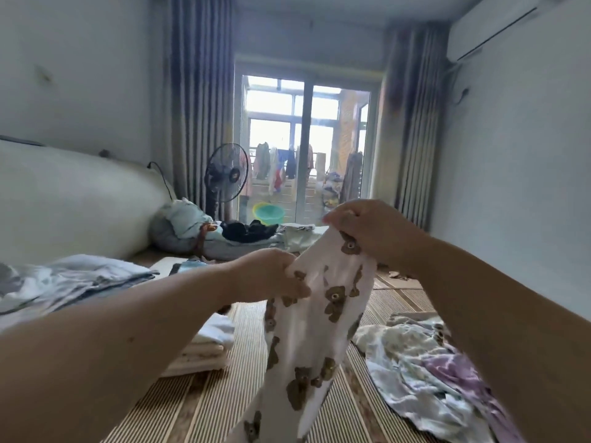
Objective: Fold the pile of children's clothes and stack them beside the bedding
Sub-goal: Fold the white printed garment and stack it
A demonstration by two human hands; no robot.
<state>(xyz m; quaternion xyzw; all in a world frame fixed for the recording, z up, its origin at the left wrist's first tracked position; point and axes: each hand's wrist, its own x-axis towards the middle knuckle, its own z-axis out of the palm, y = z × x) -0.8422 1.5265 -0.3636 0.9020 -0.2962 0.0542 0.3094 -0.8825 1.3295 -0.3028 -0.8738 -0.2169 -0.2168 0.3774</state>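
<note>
Cloth of this kind is likely very light and quite limp. The garment (319, 330) sags and twists under its own weight, so it will not keep a shape until it lies flat. It looks neither slippery nor fragile, though a thin knit may stretch if pulled hard. The best places to hold it are probably along the top edge, one corner in each grip, so the rest hangs straight and can be lowered onto the mat (198, 410) for folding.

Both grips are grasping it. The right grip (367, 231) pinches the upper end, held higher. The left grip (271, 273) pinches an edge a little lower and to the left. The garment hangs in the air between them, over the mat, and its lower end runs out of view at the bottom.

It is white with a scatter of brown bears, long and narrow, perhaps small trousers or a sleeve; I cannot tell which. A loose pile of clothes (431, 372) lies on the mat to the right. A small folded stack (208, 346) sits to the left, just beside the bedding (64, 282).
</note>
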